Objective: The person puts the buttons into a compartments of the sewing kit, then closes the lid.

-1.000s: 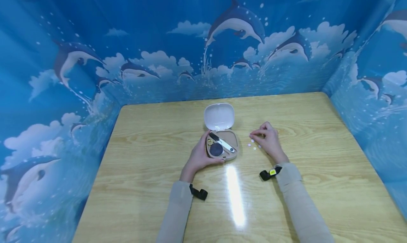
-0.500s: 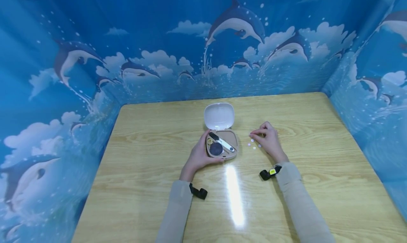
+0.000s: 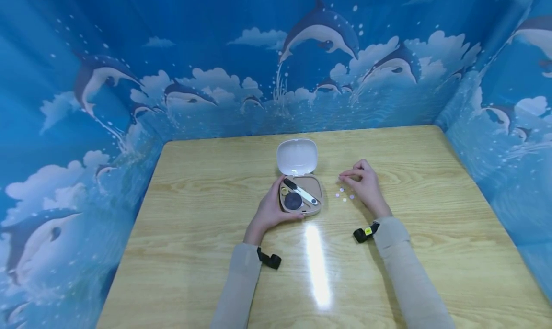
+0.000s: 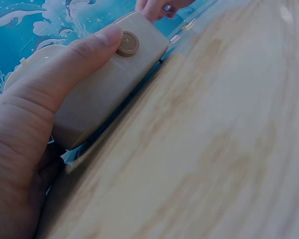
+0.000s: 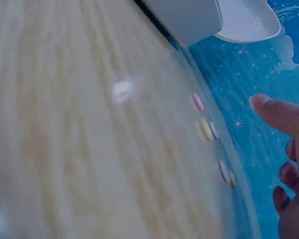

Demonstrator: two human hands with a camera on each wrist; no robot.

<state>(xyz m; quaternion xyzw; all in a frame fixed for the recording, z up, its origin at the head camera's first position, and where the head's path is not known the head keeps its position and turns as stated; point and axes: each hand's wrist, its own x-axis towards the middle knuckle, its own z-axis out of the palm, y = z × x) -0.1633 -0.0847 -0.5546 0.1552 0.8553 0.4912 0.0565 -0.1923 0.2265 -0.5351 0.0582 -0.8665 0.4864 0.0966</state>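
Observation:
My left hand (image 3: 270, 209) grips the left side of a small beige case (image 3: 318, 189), its thumb along the front near a round brown button (image 4: 128, 44). The case's white lid (image 3: 297, 157) stands raised behind it. In the case lie a black-and-white elongated tool (image 3: 307, 195), a dark round disc (image 3: 293, 201) and a small gold-coloured piece (image 3: 284, 191). To the right, my right hand (image 3: 365, 185) has thumb and index finger together at a tiny pale tablet (image 3: 339, 178). Below its fingertips, several small tablets (image 3: 338, 195) lie on the table; pink (image 5: 197, 102) and yellow ones show in the right wrist view.
The wood-grain table (image 3: 207, 185) reaches to a blue dolphin-print curtain (image 3: 207, 41) at the back and sides. A bright light reflection crosses the table in front of the case. Black wrist cameras (image 3: 270, 261) sit at both cuffs.
My right hand has lifted slightly away from the tablets in the last half second, thumb and index finger still together. The left hand and the case have stayed in place.

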